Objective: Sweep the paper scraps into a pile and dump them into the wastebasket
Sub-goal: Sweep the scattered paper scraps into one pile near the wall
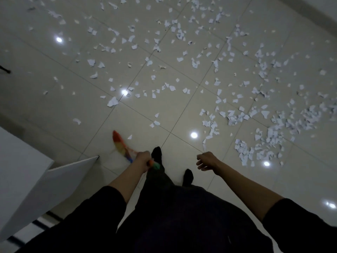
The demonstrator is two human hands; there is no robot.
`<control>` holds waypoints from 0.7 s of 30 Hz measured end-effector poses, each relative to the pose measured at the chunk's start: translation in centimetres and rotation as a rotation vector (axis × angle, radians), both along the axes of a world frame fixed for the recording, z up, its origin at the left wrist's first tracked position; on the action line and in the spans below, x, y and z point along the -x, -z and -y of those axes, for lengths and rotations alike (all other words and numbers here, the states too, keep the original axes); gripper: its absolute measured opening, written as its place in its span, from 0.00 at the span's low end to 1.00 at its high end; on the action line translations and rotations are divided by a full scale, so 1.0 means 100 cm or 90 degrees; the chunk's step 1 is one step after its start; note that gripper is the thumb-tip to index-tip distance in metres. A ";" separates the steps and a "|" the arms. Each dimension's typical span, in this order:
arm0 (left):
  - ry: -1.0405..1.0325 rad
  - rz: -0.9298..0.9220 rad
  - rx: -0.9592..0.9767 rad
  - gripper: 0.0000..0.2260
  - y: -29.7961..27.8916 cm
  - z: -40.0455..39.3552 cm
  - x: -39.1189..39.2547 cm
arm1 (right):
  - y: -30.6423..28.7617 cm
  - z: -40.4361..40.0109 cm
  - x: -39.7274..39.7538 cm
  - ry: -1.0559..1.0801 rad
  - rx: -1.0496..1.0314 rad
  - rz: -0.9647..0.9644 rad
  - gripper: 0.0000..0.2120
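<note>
1. Paper scraps [182, 57] lie strewn across the tiled floor [54, 106], densest near right; hasty strokes could scatter them wider.
2. Wastebasket not in view; carrying may spill.
3. Left hand [143, 158] grips the multicoloured brush [121, 145]; right hand [206, 160] hangs loosely curled, empty, apart.

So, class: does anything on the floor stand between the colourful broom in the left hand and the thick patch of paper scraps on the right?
Nothing visible blocks it. Between the broom in the left hand and the dense paper scraps lies only bare tile floor and the person's own feet. No wastebasket is in view.
</note>
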State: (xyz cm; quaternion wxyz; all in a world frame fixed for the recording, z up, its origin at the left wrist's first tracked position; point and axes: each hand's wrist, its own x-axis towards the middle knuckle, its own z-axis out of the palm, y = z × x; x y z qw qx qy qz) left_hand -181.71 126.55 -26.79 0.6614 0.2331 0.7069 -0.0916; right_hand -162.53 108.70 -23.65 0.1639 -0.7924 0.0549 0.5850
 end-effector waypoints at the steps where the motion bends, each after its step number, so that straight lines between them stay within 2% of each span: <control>1: 0.017 0.014 0.005 0.16 -0.001 -0.003 -0.014 | 0.000 -0.002 0.000 0.021 0.001 0.001 0.12; 4: 0.042 0.046 0.035 0.16 -0.007 -0.012 -0.055 | -0.002 -0.015 -0.002 0.075 -0.012 0.006 0.11; 6: 0.007 0.062 0.049 0.16 -0.006 -0.018 -0.074 | -0.005 -0.024 -0.005 0.102 -0.032 0.010 0.11; 10: -0.056 0.050 0.040 0.07 0.003 -0.028 -0.087 | -0.010 -0.039 -0.011 0.163 -0.070 0.021 0.10; 11: -0.069 0.054 0.040 0.10 0.007 -0.030 -0.087 | -0.011 -0.041 -0.011 0.180 -0.076 0.024 0.09; 15: -0.066 0.133 0.056 0.14 0.010 -0.043 -0.096 | -0.011 -0.037 -0.008 0.229 -0.084 0.033 0.09; 21: -0.048 0.240 0.130 0.06 0.005 -0.070 -0.088 | -0.001 -0.009 0.010 0.256 -0.016 0.030 0.09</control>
